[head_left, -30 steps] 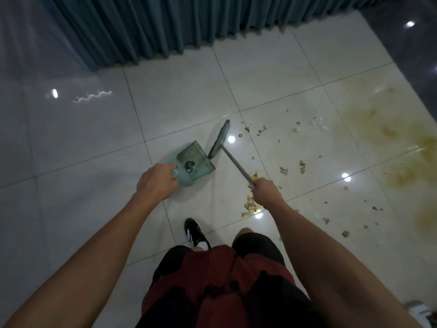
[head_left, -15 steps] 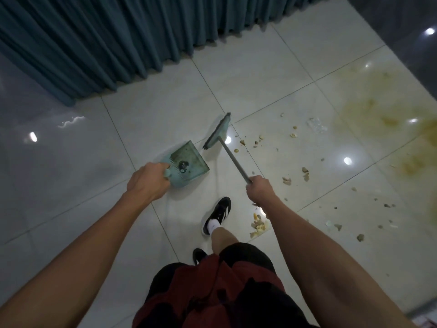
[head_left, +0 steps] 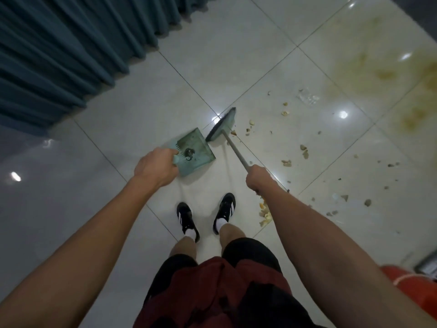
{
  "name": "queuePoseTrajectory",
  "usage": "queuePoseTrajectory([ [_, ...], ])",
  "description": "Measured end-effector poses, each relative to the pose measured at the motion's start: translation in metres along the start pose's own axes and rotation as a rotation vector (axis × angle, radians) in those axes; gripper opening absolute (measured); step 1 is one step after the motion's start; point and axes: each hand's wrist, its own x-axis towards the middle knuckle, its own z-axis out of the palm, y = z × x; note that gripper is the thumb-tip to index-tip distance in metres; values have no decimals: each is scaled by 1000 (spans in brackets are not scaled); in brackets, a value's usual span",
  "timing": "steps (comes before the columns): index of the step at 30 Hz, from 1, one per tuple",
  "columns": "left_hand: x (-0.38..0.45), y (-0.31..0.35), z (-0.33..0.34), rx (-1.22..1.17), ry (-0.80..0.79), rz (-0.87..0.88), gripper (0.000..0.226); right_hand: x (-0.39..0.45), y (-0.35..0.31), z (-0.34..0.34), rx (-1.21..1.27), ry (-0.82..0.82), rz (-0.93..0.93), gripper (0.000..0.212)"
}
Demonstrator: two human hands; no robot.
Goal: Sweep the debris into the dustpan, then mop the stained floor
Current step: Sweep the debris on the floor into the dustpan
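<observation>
Item one: our left hand [head_left: 156, 168], fingers curled round the pale handle of the green dustpan [head_left: 196, 151]. The pan sits low over the tiled floor [head_left: 132, 110], its mouth toward the broom; a small dark clump lies inside near the handle end.

Item two: our right hand [head_left: 259, 178], clenched round the grey shaft of the broom [head_left: 234, 149]. The broom head [head_left: 222, 125] stands just beside the dustpan's far corner, tilted on its edge.

Item three: debris [head_left: 286, 162], pale crumbs and chips, scattered over the tiles to the right of the broom, with a denser heap [head_left: 264, 213] beside our right forearm. None of it touches the pan.

Item four: stain [head_left: 387, 74], yellow-brown blotches across the tiles at upper right, well apart from the pan.

Item five: our black shoes [head_left: 225, 210] with white stripes, planted below the dustpan.

Item six: teal curtain [head_left: 66, 48], hanging along the upper left down to the floor.

Item seven: an orange object [head_left: 416, 290] at the lower right edge, kind uncertain.
</observation>
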Motion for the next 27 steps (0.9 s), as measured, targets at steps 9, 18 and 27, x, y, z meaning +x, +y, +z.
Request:
queuePoseTrajectory([
  [9,10,11,-9,119,-48,216,30,-54,32,44,110,14,181,40],
  [18,-4,28,1,238,-101,440,44,-119,61,99,251,86,378,36],
  [27,-14,47,13,336,-103,596,28,-163,86,132,374,188,527,34],
])
